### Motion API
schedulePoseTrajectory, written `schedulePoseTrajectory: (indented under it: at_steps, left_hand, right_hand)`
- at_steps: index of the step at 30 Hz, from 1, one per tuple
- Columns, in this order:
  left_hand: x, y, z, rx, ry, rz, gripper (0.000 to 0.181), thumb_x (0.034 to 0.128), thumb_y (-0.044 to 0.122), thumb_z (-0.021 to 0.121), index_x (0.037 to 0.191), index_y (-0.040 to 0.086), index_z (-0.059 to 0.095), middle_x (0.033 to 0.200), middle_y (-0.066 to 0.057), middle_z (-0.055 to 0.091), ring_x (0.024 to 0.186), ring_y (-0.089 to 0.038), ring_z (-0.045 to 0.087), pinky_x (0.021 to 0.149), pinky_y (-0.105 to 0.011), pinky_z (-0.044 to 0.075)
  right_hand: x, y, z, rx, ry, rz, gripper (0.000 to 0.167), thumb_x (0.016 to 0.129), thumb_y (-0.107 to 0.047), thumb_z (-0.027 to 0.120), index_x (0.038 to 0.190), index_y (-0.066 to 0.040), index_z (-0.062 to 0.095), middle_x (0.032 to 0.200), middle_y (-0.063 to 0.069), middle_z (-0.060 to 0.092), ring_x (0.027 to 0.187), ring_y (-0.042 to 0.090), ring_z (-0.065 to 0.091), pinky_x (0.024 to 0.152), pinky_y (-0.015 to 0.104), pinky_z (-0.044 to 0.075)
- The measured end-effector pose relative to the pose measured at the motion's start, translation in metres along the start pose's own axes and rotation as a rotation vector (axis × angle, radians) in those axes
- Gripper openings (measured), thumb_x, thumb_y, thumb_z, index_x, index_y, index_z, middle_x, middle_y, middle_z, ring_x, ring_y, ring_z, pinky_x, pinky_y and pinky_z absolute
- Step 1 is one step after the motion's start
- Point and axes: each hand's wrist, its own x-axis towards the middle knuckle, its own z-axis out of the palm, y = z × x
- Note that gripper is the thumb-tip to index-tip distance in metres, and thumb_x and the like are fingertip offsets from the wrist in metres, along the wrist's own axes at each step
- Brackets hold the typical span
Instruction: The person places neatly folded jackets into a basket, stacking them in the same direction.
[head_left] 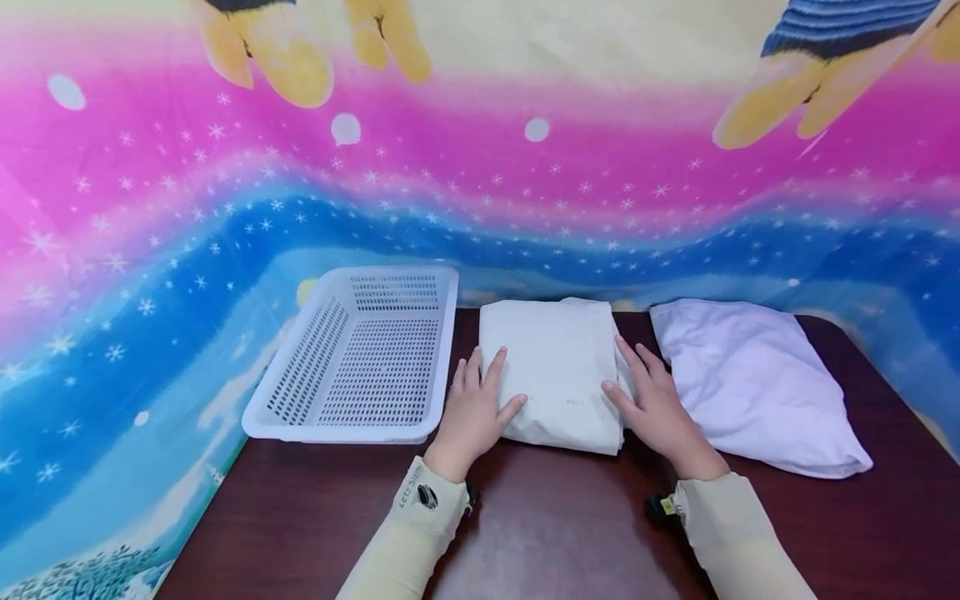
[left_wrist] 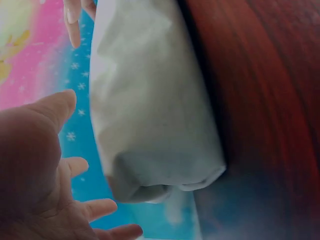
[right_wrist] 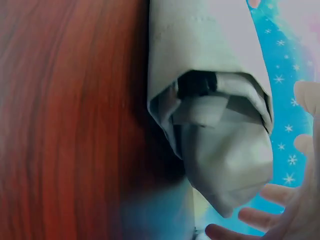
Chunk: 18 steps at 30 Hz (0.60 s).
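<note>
A thick, off-white folded cloth (head_left: 555,375) lies on the table between my two hands. My left hand (head_left: 472,408) is at its left edge, fingers spread and pointing forward. My right hand (head_left: 660,408) mirrors this at the right edge, fingers extended. In the left wrist view the folded cloth (left_wrist: 155,100) shows a rounded end, with the left hand (left_wrist: 45,175) apart from it. The right wrist view shows loose layers and a dark patch inside the open end of the cloth (right_wrist: 225,150), near the fingers of the right hand (right_wrist: 295,200).
A white perforated plastic basket (head_left: 442,375) stands left of the folded cloth, nothing inside it. To the right lies a pale lavender cloth (head_left: 757,383), flat and slightly wrinkled. All rest on a dark reddish-brown table (head_left: 547,533), with a colourful printed curtain (head_left: 480,183) behind.
</note>
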Motion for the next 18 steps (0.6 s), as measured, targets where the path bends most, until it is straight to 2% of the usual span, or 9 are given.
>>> schedulePoseTrajectory:
  at_steps: [5,9,13,18]
  left_hand:
    - [0.002,-0.006,0.004,-0.086,-0.024,-0.053,0.074,0.1023,0.047,0.057,0.161,0.014,0.027,0.163,-0.030,0.017,0.146,-0.055,0.020,0.117,-0.060,0.027]
    - [0.004,-0.010,0.008,-0.134,-0.049,-0.080,0.074,0.1030,0.048,0.054,0.162,0.015,0.025,0.163,-0.030,0.015,0.146,-0.055,0.022,0.112,-0.060,0.035]
    - [0.007,-0.012,0.012,-0.179,-0.071,-0.109,0.075,0.1033,0.050,0.052,0.163,0.017,0.021,0.163,-0.031,0.013,0.143,-0.055,0.027,0.102,-0.062,0.045]
    - [0.009,-0.013,0.013,-0.214,-0.103,-0.133,0.075,0.1039,0.053,0.049,0.164,0.021,0.018,0.163,-0.032,0.013,0.142,-0.057,0.029,0.100,-0.065,0.045]
  right_hand:
    - [0.005,0.001,0.007,0.030,-0.023,0.030,0.077,0.104,-0.048,0.052,0.165,-0.028,0.009,0.163,0.031,0.009,0.146,0.056,0.010,0.105,0.079,0.020]
    - [0.008,0.002,0.012,0.069,-0.045,0.048,0.078,0.104,-0.048,0.051,0.165,-0.025,0.007,0.162,0.032,0.009,0.147,0.056,0.011,0.106,0.078,0.020]
    - [0.010,0.003,0.017,0.097,-0.037,0.044,0.079,0.104,-0.046,0.053,0.165,-0.022,0.009,0.162,0.032,0.014,0.147,0.053,0.014,0.109,0.073,0.021]
    - [0.013,0.005,0.021,0.115,-0.021,0.067,0.077,0.103,-0.046,0.056,0.164,-0.023,0.016,0.162,0.031,0.016,0.148,0.050,0.014,0.110,0.072,0.024]
